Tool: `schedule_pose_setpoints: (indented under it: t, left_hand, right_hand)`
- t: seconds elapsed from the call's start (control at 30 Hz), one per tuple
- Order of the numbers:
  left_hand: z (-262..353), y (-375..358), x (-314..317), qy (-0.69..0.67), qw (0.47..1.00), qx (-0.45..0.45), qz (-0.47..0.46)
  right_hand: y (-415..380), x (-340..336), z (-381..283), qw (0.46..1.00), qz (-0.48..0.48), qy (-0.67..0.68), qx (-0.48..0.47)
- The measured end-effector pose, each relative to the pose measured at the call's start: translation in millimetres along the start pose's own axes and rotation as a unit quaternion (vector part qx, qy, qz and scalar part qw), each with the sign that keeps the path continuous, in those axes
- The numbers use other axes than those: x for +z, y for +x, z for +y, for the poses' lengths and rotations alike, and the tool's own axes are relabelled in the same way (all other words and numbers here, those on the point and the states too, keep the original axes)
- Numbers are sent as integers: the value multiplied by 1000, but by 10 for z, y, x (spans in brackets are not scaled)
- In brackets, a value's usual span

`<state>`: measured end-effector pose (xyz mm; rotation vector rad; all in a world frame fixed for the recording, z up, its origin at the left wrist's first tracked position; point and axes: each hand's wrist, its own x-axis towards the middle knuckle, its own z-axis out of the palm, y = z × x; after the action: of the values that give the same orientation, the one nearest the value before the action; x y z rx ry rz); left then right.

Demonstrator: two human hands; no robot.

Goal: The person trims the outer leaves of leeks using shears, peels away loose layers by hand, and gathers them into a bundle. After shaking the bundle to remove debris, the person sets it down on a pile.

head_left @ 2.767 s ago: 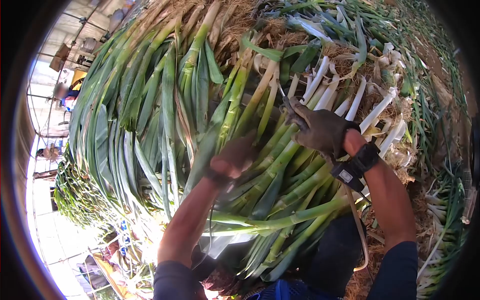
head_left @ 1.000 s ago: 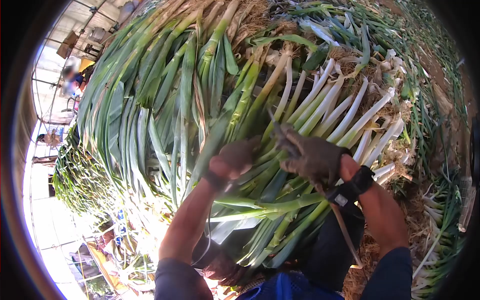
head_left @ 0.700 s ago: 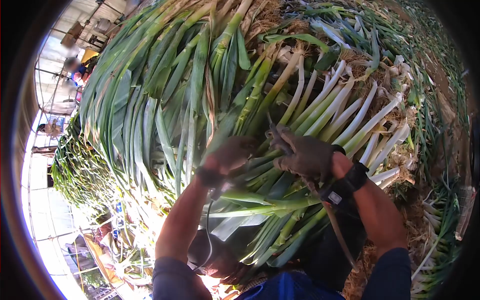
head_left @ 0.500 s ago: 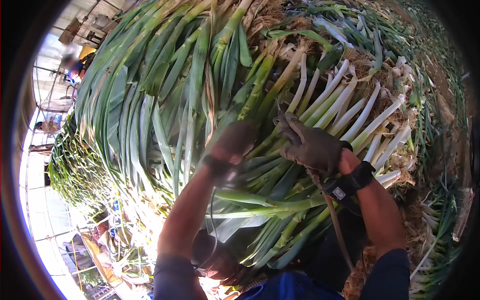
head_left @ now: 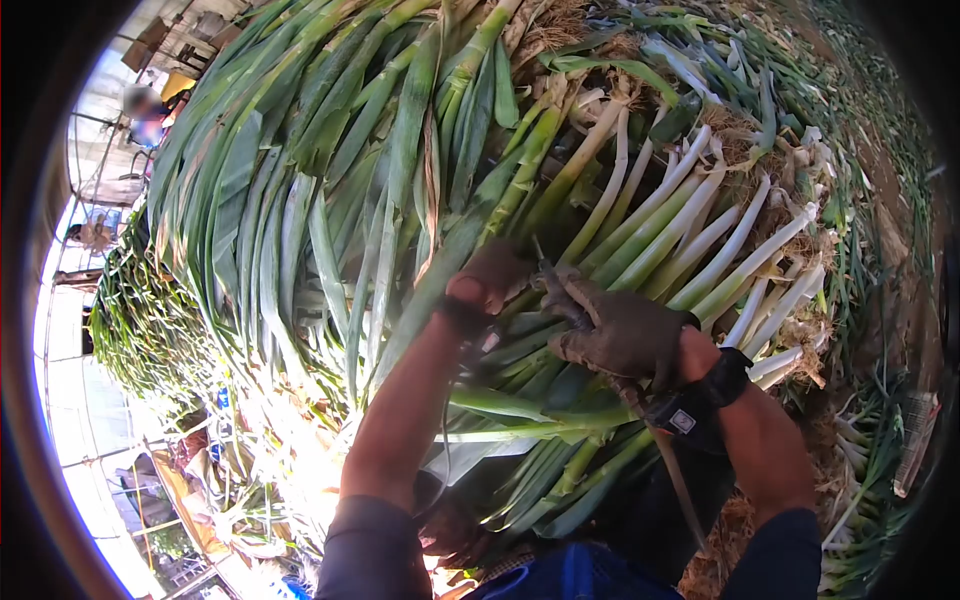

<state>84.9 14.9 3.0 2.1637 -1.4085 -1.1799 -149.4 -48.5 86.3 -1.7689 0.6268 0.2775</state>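
My left hand (head_left: 492,277), in a dark glove, is at the middle of the pile, its fingers blurred and partly hidden among green leaves (head_left: 385,190). Just right of it, my right hand (head_left: 625,335), gloved too, has its fingers curled round a thin tool (head_left: 541,255) with a narrow tip pointing up. A brown hose or strap (head_left: 672,470) runs down from beneath the right hand. White leek stalks (head_left: 665,225) with roots fan out above and right of the right hand. More green stalks (head_left: 575,412) lie below both hands.
Another leek heap (head_left: 150,340) stands at the left. A blurred person (head_left: 146,115) is in the upper left background. Loose greens and roots cover the right side, with more leeks (head_left: 865,500) at the lower right. Bright light washes out the lower left.
My left hand has moved right and slightly up, closer to my right hand. My right hand has shifted slightly down and left. The view has shifted a little.
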Motion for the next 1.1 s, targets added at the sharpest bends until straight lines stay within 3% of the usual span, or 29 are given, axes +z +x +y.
schedule_pose_setpoints:
  t: [0.13,0.23,0.27,0.33,0.43,0.57,0.6,0.67,0.73,0.77,0.8,0.87,0.9,0.97,1.1]
  left_hand:
    - [-104,87,129,-7,999,-6,-32]
    - [-411,294,145,259,958,99,-68]
    - [-376,257,153,175,980,81,-57]
    - [-215,123,164,1,998,45,-32]
    - [-80,86,131,44,999,11,-25]
    - [-221,123,60,60,994,92,-10]
    - [-262,153,27,47,996,76,-5]
    - [-257,199,-11,-10,997,62,51]
    - [-229,233,-35,-99,980,64,159]
    - [-274,315,-41,84,969,148,180]
    - [-322,400,-50,265,918,223,194]
    - [-289,443,-58,369,883,223,187]
    - [-129,382,-66,299,925,154,175]
    - [18,364,-105,227,962,54,139]
    - [118,434,-101,260,960,-20,97]
  right_hand:
    - [162,81,21,999,51,-7,10]
    - [156,201,-60,997,37,-53,34]
    - [143,223,-94,995,20,-78,51]
    - [233,128,106,993,78,-63,55]
    - [223,151,66,994,89,-52,42]
    - [165,-81,-53,988,129,-40,76]
    - [190,-93,36,989,144,-23,33]
    - [215,-77,169,983,175,14,-46]
    - [232,-232,82,990,103,-91,43]
    - [275,-359,-7,984,67,-143,85]
    - [383,-464,69,985,104,-119,69]
    - [694,-649,430,981,176,-67,37]
    - [870,-747,637,977,200,-74,27]
    - [1150,-948,909,965,248,-90,8]
    - [1315,-1330,958,947,264,-179,49]
